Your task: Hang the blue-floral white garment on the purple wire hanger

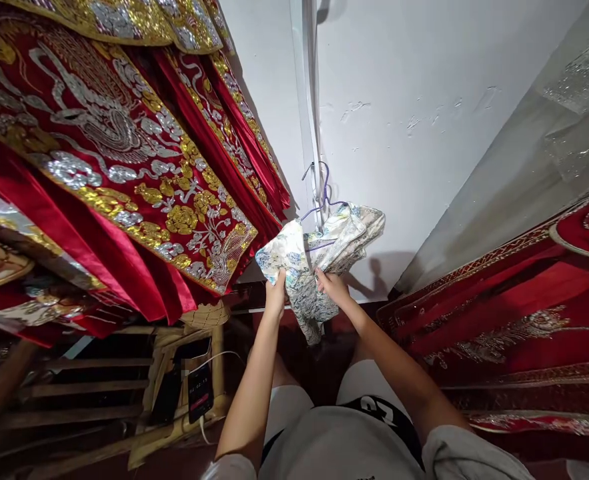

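A pale floral garment (294, 253), printed in blue and green, hangs on a purple hanger (326, 179) just beyond the hands. The left hand (275, 293) and right hand (333, 288) each pinch its front. The hook points away from the hands, the long axis running down to the hem between them. Sequined red cloth (181, 217) crowds the left; bare white wall (399, 107) leaves room ahead and rightward.
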A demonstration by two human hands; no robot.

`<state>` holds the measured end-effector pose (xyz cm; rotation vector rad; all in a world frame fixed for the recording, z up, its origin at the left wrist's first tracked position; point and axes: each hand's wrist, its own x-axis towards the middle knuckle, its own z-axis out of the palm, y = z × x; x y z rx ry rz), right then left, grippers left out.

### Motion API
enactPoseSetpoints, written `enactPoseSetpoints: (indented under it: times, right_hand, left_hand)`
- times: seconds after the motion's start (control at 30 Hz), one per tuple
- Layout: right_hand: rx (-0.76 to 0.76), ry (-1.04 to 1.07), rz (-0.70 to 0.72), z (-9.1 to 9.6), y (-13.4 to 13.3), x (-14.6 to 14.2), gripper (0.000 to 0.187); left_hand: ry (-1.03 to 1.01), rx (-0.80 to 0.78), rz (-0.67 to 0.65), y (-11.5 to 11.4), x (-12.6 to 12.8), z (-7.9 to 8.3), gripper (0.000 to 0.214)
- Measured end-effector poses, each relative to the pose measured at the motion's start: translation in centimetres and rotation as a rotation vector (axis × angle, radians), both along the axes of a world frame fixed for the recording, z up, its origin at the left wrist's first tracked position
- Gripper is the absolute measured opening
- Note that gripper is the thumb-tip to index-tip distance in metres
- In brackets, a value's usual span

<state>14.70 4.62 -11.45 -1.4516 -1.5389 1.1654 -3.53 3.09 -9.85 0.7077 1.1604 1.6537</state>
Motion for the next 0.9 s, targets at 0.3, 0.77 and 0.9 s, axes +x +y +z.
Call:
enactPoseSetpoints:
  times: [0.3, 0.77, 0.9]
  right_hand:
    - [-0.127, 0.238, 0.002, -1.2, -2.7, -1.9, 0.037]
    - [0.027, 0.506, -0.053, 8.1, -3.0, 1.6, 0.028]
    - [0.109, 0.605, -0.072, 15.0, 0.6, 2.9, 0.025]
  left_hand:
    - [0.620, 0.177, 0.562, -4.8, 1.2, -3.6, 0.052]
    - [0.922, 0.361, -0.099, -4.0, 6.7, -3.7, 0.014]
    - [1.057, 0.353, -0.194, -3.8, 5.7, -3.7, 0.017]
